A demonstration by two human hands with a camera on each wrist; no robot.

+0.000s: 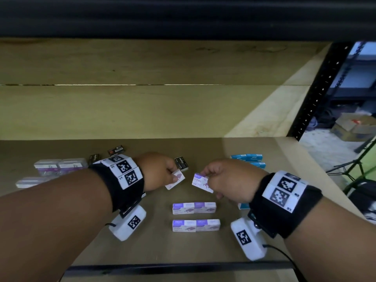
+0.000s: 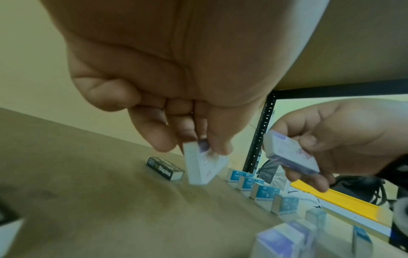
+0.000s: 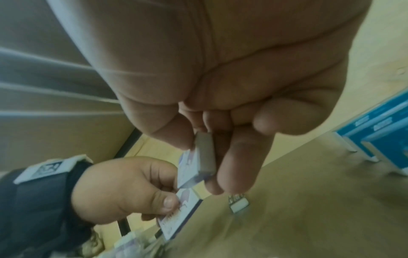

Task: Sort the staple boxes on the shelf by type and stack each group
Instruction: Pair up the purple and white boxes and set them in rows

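My left hand (image 1: 162,169) pinches a purple-and-white staple box (image 1: 176,178) (image 2: 203,165) a little above the shelf board. My right hand (image 1: 223,178) pinches a second purple-and-white box (image 1: 200,181) (image 3: 198,160), tilted, just to the right of the first. Two rows of the same purple boxes (image 1: 194,208) (image 1: 196,225) lie on the shelf nearer me. A black staple box (image 1: 181,162) (image 2: 165,168) lies just behind my left hand. Blue boxes (image 1: 247,157) (image 2: 253,183) sit at the right.
More black boxes (image 1: 116,150) and clear-lidded purple boxes (image 1: 59,164) lie at the left behind my left forearm. The wooden shelf (image 1: 203,149) ends at a black front rail (image 1: 173,267). A black upright post (image 1: 323,88) stands at the right.
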